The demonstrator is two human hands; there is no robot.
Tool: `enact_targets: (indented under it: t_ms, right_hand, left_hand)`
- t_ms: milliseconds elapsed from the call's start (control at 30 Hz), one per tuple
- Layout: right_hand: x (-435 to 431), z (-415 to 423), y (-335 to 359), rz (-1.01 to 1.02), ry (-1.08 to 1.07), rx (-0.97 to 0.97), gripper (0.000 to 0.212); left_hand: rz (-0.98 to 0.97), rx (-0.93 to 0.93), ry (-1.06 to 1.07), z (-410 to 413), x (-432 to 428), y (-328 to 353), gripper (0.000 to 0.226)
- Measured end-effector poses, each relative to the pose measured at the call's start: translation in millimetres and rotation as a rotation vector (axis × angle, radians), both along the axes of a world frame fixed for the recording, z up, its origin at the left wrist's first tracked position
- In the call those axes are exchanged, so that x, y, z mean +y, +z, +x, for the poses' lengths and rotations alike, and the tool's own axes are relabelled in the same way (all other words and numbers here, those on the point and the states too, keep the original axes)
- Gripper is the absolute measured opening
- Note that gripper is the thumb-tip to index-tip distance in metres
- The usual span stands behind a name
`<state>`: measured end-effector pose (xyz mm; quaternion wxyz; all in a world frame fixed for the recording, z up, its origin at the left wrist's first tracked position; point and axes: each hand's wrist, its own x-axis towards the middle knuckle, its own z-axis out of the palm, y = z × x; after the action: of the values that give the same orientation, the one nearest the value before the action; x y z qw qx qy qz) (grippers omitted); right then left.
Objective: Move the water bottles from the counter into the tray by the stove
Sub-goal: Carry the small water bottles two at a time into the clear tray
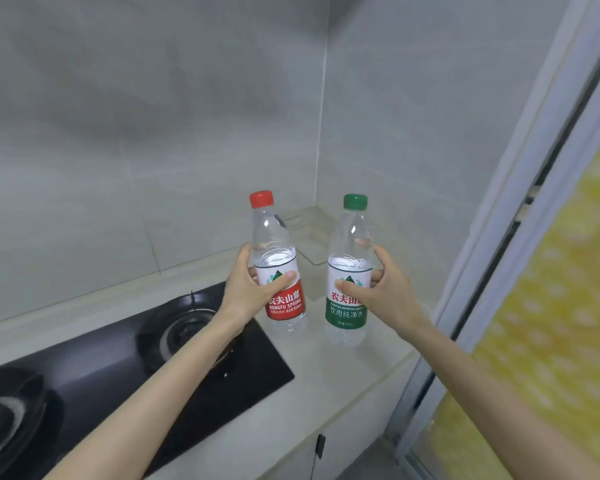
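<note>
Two bottles, one in each grip

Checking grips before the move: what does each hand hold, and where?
The left hand grips the red-capped water bottle around its upper label; the right hand grips the green-capped water bottle likewise.

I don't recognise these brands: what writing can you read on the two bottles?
On the red-capped bottle: "农夫山泉"
Same label: "NONGFU SPRING"; the line below is too small.
On the green-capped bottle: "农夫山", rest hidden by the right hand.
Same label: "饮用纯净水"; smaller lines blurred.
</note>
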<state>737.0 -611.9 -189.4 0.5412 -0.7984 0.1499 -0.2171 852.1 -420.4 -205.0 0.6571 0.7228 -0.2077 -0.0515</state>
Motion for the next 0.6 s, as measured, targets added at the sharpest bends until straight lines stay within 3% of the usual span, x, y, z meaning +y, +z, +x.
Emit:
enact_targets:
  t_ms: [200, 600]
  right_hand:
    - [-61, 89, 11, -0.09, -0.012, 0.012, 0.059]
    - [-167, 265, -10, -0.116, -0.083, 0.02, 0.071]
  left_hand:
    - [-0.024, -0.004, -0.008, 101, -70, 8, 0.054]
    - [-0.006, -0.038, 0.095, 255, -188, -16, 0.066]
